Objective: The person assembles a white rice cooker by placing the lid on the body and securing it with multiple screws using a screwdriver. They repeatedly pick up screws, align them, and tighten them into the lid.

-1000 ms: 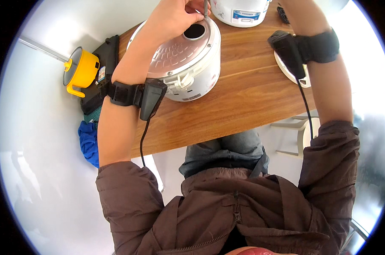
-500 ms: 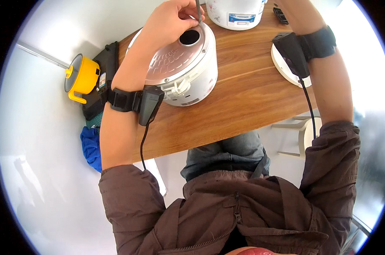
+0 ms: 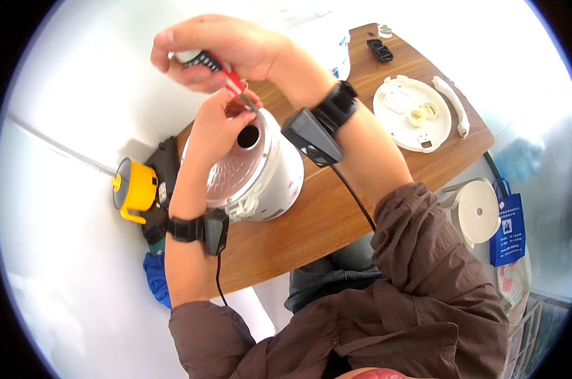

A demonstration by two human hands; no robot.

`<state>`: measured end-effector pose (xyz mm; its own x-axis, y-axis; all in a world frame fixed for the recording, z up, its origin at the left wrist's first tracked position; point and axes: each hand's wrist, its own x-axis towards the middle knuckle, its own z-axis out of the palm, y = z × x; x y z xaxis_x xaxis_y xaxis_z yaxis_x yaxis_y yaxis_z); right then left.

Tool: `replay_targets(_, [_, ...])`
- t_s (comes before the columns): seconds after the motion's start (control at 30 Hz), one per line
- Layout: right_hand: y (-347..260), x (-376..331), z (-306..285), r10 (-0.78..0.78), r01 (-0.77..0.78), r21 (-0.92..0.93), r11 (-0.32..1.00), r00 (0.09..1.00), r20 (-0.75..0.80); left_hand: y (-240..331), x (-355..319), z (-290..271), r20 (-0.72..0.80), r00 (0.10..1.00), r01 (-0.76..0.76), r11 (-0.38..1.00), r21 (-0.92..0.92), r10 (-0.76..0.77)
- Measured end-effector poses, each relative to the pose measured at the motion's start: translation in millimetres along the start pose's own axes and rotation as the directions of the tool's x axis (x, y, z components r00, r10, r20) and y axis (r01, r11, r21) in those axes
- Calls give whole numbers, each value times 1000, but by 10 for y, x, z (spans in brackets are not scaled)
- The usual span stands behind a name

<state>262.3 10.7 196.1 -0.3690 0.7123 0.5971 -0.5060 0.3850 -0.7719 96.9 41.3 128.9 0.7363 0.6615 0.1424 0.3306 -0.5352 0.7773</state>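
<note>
A white rice cooker [image 3: 285, 183] sits at the table's left side, its metal top plate [image 3: 229, 178] bare, with a dark round hole [image 3: 248, 136] in it. My right hand [image 3: 235, 47] is closed round the handle of a screwdriver [image 3: 234, 82] in red, black and white. The screwdriver slants down to the plate's far rim. My left hand [image 3: 215, 126] rests over the far left of the plate, its fingers pinched round the shaft near the tip. Those fingers hide part of the tip and whatever lies under it.
A round cream cover [image 3: 393, 126] and a curved white handle [image 3: 452, 104] lie at the table's right. Behind my right arm stands another white appliance [image 3: 340, 60]. A black object [image 3: 379, 50] lies at the back. At left is a yellow pot [image 3: 137, 184]; at right, a stool [image 3: 477, 211].
My right hand has swung from the far right to above the cooker and now grips the screwdriver's handle. My left hand stays at the plate's rim. The whole view has shifted.
</note>
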Motion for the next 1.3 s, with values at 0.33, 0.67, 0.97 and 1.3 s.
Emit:
replay_targets(0.33, [320,217,65,-800,330,-853,405,579,-156,45,-4,46,-43,996,75,995,63,-73])
replay_targets(0.67, [424,315,29,-661,195,-745,638,635,-400,134,52,69,-49,999,4,967,256,9])
replay_targets(0.97, [165,328,-14,65,-67,-105,992,998,-20,257,-19,115,-80,990,129,983,128,-119])
replay_targets(1.3, [91,202,-35,50,-100,92,991,900,433,123,-60,96,-120,981,-137,980,144,155])
